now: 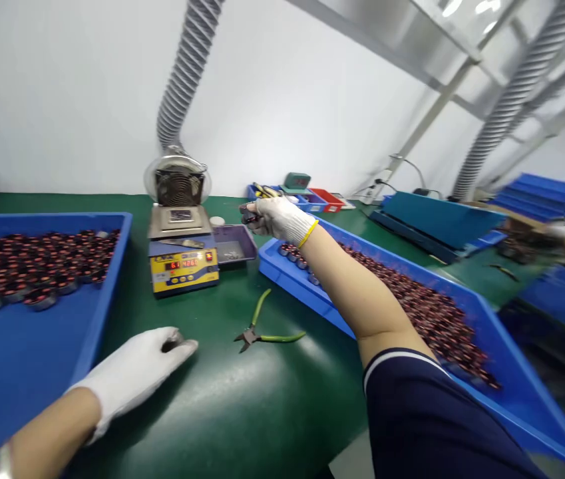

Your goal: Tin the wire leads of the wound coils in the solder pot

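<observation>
My left hand (135, 372), in a white glove, rests low on the green mat with its fingers pinched round a small dark round part (172, 344). My right hand (277, 218), also gloved, reaches far forward and grips a small dark coil part (248, 214) above the far end of the right blue tray (516, 392). That tray holds several red-and-black coil parts (426, 313). Green-handled cutters (262, 329) lie on the mat between my hands.
A left blue tray (37, 352) holds several more coils at its far end. A yellow-fronted solder pot (182, 256) with a fan and a grey extraction hose stands behind, beside a small purple dish (235, 245). Small bins and blue trays sit further right, where another person's arm shows.
</observation>
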Demonstrator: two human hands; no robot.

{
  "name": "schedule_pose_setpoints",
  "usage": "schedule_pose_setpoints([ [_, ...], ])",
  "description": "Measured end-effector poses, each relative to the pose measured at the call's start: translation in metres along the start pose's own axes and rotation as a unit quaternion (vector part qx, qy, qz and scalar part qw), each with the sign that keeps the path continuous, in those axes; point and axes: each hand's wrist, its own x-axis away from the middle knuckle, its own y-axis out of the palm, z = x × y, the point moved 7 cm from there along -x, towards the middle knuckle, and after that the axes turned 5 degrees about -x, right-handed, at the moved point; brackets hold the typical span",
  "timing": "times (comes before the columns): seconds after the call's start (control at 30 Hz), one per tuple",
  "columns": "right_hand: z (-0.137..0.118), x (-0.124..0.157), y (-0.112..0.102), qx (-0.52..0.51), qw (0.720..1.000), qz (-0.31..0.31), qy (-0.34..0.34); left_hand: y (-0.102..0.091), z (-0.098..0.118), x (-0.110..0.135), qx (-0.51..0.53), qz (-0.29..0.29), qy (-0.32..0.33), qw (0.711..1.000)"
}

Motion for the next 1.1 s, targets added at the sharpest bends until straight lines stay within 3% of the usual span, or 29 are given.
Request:
schedule_pose_setpoints([
  [0.07,0.001,0.025,-0.033,0.087,0.995,0.039,-0.039,0.003,-0.003,-0.004,-0.006,0.007,0.005,1.0],
  [0.13,0.007,0.053,-0.065,0.233,0.965,0.11,-0.04,0.003,-0.004,-0.007,-0.003,0.027,0.01,1.0],
  [0.2,0.02,0.079,-0.093,0.394,0.9,0.184,0.004,-0.004,-0.003,-0.006,0.026,0.074,0.021,0.997],
  [0.27,0.036,0.097,-0.109,0.52,0.823,0.226,0.043,-0.026,-0.004,0.001,0.07,0.177,0.032,0.981],
  [0.33,0.053,0.104,-0.113,0.611,0.759,0.22,0.048,-0.058,-0.012,0.014,0.092,0.322,0.019,0.942],
  [0.4,0.067,0.103,-0.11,0.675,0.715,0.179,0.023,-0.091,-0.03,0.031,0.089,0.461,-0.028,0.882],
  [0.47,0.075,0.099,-0.108,0.714,0.684,0.148,-0.008,-0.119,-0.059,0.046,0.107,0.561,-0.082,0.816],
  [0.5,0.078,0.096,-0.114,0.724,0.672,0.159,0.005,-0.129,-0.075,0.048,0.113,0.573,-0.105,0.805],
  [0.57,0.081,0.09,-0.125,0.72,0.671,0.178,0.023,-0.141,-0.111,0.053,0.121,0.583,-0.176,0.784],
  [0.67,0.083,0.085,-0.141,0.688,0.69,0.219,0.047,-0.141,-0.15,0.049,0.109,0.565,-0.228,0.785],
  [0.8,0.069,0.089,-0.141,0.673,0.693,0.26,-0.008,-0.121,-0.164,0.025,0.096,0.516,-0.219,0.823],
  [0.93,0.038,0.103,-0.112,0.635,0.707,0.275,-0.147,-0.108,-0.16,0.009,0.084,0.462,-0.191,0.862],
  [1.03,0.025,0.118,-0.072,0.594,0.72,0.248,-0.258,-0.107,-0.16,0.01,0.087,0.449,-0.189,0.869],
  [1.1,0.026,0.131,-0.037,0.563,0.733,0.198,-0.327,-0.108,-0.161,0.01,0.093,0.445,-0.188,0.871],
])
